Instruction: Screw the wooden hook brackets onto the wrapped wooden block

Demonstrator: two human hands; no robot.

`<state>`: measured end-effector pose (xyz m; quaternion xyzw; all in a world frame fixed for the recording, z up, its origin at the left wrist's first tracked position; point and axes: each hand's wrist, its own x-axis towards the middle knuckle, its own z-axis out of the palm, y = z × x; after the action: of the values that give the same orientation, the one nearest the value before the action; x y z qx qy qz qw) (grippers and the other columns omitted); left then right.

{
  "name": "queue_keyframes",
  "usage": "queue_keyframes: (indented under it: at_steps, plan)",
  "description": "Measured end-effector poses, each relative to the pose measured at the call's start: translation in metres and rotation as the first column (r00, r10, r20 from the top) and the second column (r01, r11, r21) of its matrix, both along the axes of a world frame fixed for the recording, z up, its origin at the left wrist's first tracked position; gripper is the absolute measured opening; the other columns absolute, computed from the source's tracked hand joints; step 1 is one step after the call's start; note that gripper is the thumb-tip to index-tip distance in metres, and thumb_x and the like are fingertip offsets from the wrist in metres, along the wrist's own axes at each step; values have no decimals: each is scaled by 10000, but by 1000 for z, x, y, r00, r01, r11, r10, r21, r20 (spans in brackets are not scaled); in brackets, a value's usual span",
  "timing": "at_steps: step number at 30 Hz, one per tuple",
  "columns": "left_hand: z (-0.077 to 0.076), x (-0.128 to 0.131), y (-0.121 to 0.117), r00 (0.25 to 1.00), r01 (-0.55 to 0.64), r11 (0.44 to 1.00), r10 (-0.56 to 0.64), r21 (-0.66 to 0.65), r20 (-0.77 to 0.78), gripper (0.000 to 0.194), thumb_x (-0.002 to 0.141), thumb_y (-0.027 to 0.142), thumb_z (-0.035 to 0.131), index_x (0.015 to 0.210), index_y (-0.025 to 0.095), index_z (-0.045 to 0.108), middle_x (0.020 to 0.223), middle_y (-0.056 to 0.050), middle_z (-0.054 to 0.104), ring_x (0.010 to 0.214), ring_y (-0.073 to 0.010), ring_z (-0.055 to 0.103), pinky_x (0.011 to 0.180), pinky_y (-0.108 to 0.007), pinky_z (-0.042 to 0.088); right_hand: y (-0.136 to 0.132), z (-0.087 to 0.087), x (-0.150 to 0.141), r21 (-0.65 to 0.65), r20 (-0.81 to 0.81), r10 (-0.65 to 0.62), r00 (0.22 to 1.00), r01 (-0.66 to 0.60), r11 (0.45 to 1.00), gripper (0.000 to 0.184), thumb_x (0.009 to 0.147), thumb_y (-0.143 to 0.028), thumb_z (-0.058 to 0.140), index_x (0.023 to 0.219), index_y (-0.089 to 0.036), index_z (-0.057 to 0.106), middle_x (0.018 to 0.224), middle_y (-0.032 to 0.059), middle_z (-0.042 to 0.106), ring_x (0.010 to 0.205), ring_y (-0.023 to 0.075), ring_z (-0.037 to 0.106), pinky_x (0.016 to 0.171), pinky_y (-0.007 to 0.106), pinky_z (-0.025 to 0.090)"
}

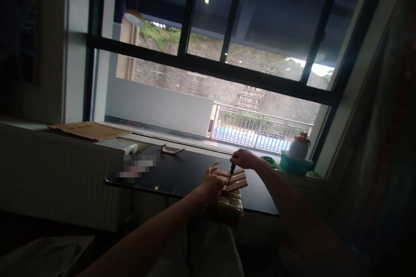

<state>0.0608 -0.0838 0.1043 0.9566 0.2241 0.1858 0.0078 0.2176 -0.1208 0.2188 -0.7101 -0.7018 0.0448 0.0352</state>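
My right hand (pixel 243 159) is closed around the dark handle of a screwdriver (pixel 231 173), which points down with its tip at a slatted wooden piece (pixel 238 178). Several light wooden slats fan out to the right from that piece. My left hand (pixel 212 185) grips its left side, fingers wrapped over the wood. Beneath it sits a block wrapped in shiny brown plastic or tape (pixel 229 202), near the front edge of the dark table (pixel 182 173). Whether a screw is under the tip is too small to tell.
A curved wooden piece (pixel 172 151) lies toward the back of the table. Left of it, a brown paper envelope (pixel 91 130) rests above a white radiator (pixel 58 173). At the right sill stand a teal container (pixel 294 163) and a white bottle with an orange top (pixel 299 146).
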Motion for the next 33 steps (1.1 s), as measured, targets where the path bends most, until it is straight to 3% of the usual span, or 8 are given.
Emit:
queue_keyframes:
  at_steps: [7, 14, 19, 24, 33]
  plan:
    - [1, -1, 0, 1000, 3, 1000, -3, -9, -13, 354, 840, 317, 519, 1155, 247, 666, 1205, -115, 631, 1223, -331, 455, 1059, -526, 227, 0, 5, 0, -8, -5, 32, 999, -32, 999, 253, 932, -348, 546, 1074, -148, 610, 1045, 54, 638, 868, 167, 630, 756, 356, 537]
    - [-1, 0, 0, 1000, 8, 1000, -8, -5, 3, 387, 813, 295, 552, 1186, 247, 641, 1280, -110, 592, 1272, -345, 396, 1077, -564, 166, 1, -3, -8, 19, 5, 7, 1000, -7, 1000, 264, 936, -362, 535, 1076, -152, 613, 1050, 52, 639, 880, 174, 629, 773, 363, 533]
    - [0, 1, 1, 1000, 3, 1000, -3, -5, -6, 345, 829, 324, 542, 1130, 222, 676, 1166, -135, 652, 1198, -333, 472, 1061, -548, 220, 4, -2, -10, 26, 24, -16, 1000, 15, 1000, 272, 936, -368, 534, 1084, -153, 609, 1054, 55, 637, 879, 175, 629, 771, 364, 533]
    - [-1, 0, 2, 1000, -3, 1000, 3, 2, 11, 347, 793, 285, 565, 1113, 227, 684, 1192, -121, 637, 1230, -347, 446, 1076, -539, 213, 2, 3, -6, -6, 22, 23, 999, -23, 1000, 261, 933, -355, 543, 1083, -152, 609, 1056, 56, 636, 879, 171, 629, 767, 362, 535]
    - [-1, 0, 0, 1000, -5, 1000, 5, -4, 11, 350, 786, 276, 564, 1112, 225, 680, 1234, -123, 611, 1248, -351, 428, 1074, -544, 211, 1, -4, -10, 23, 40, 5, 999, -6, 1000, 272, 937, -365, 533, 1091, -153, 607, 1064, 57, 636, 892, 177, 628, 783, 371, 530]
